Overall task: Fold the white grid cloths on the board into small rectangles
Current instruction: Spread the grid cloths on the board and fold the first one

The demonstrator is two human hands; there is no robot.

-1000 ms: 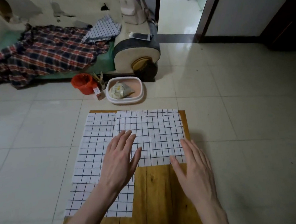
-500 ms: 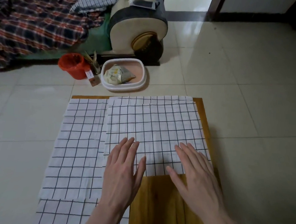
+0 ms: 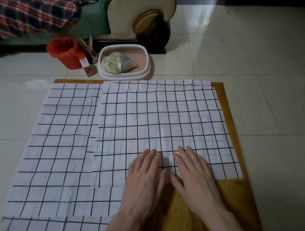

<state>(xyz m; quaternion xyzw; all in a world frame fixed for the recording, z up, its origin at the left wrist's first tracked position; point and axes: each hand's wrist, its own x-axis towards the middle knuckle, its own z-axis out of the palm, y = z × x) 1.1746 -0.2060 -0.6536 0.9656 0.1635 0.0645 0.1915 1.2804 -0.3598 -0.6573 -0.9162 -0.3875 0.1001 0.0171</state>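
Both hands flat on the top cloth.

The left hand (image 3: 144, 182) and right hand (image 3: 196, 178) lie side by side, fingers straight and grasping nothing, pressing the near edge of the top cloth (image 3: 162, 123) on the board (image 3: 232, 200). More cloths (image 3: 56, 154) lie spread to its left, overlapping, perhaps three in all. A tub (image 3: 148, 61) and red bucket (image 3: 64, 52) stand on the floor beyond.

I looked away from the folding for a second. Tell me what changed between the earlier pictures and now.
The left hand and right hand slid together until they lie side by side, flat on the near edge of the top white grid cloth. Nothing was gripped or released. The view tilted down and closer. The cloths on the wooden board, the orange bucket and the white oval basin stayed put.
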